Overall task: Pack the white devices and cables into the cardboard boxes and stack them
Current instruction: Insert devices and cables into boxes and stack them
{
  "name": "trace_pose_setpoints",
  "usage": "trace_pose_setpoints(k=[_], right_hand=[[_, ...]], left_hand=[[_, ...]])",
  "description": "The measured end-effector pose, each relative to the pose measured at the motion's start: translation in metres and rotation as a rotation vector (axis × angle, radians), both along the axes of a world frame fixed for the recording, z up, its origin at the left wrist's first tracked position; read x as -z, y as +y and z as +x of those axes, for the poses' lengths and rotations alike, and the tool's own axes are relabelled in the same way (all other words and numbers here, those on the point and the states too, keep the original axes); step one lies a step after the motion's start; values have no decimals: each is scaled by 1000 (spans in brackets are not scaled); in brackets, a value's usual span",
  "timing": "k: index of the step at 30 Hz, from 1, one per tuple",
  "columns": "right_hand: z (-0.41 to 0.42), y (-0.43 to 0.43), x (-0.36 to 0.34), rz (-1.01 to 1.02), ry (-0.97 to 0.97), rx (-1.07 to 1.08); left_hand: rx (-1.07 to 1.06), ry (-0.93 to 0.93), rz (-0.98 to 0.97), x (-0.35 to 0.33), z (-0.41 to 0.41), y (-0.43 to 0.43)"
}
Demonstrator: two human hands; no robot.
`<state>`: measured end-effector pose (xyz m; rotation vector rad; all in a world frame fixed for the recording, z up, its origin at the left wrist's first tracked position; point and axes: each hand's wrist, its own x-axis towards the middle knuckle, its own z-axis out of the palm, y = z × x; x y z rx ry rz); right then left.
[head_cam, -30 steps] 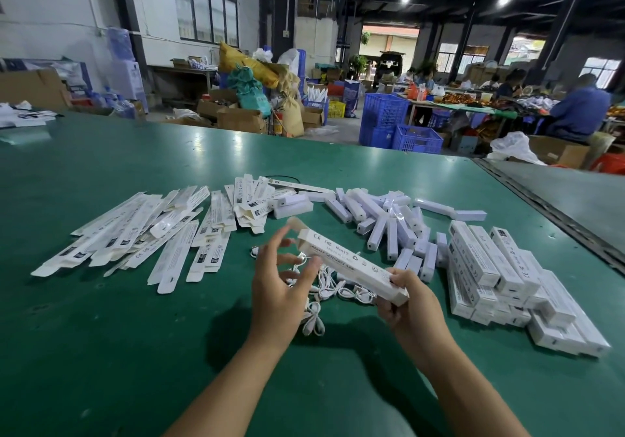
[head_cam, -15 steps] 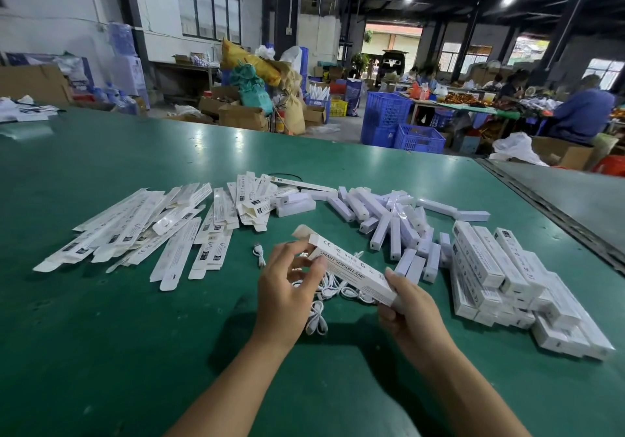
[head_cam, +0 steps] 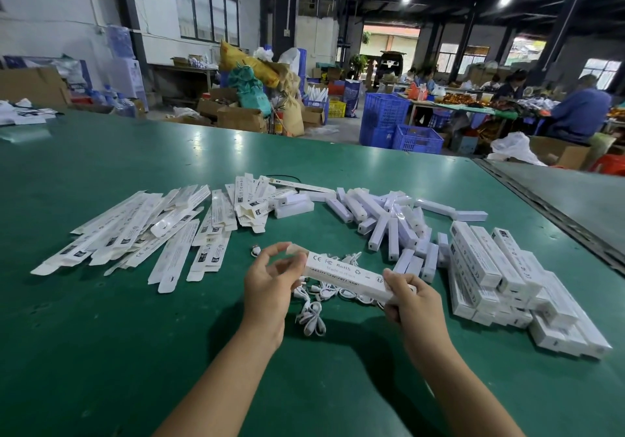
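While the right hand [head_cam: 411,296] is gripping the right end of a long white cardboard box [head_cam: 351,276], the left hand [head_cam: 267,281] is pinching the open flap [head_cam: 294,249] at its left end. The box is being held just above the desk, lying across between both hands, with its printed side facing up; what is inside it I cannot tell. Under it, coiled white cables [head_cam: 313,315] are lying on the green desk [head_cam: 101,352]. To the right, closed boxes [head_cam: 500,267] are lying in a low stack of several layers. Behind the held box, bare white devices [head_cam: 389,220] are lying in a loose heap, and to the left flat unfolded boxes [head_cam: 142,233] are lying spread like a fan. Beyond the desk, blue plastic crates [head_cam: 399,125] and brown cartons [head_cam: 240,118] are standing on the floor, and people [head_cam: 578,108] are sitting at another table.
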<state>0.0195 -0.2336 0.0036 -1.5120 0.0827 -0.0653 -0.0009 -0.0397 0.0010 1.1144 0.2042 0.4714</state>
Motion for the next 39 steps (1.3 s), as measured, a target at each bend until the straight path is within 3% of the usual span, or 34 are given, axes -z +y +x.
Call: trace_pose_setpoints(k=[3, 9, 17, 28, 39], right_hand=[[4, -4, 0, 61, 51, 18], [8, -7, 0, 125, 121, -31], [4, -7, -6, 155, 207, -72], [3, -9, -8, 173, 251, -116], [2, -5, -3, 184, 274, -53]], left_hand=[[-21, -16, 176, 1, 1, -2], [-98, -73, 315, -1, -2, -3], [-7, -132, 368, -2, -8, -5], [22, -153, 207, -7, -9, -3], [73, -181, 310, -1, -11, -9]])
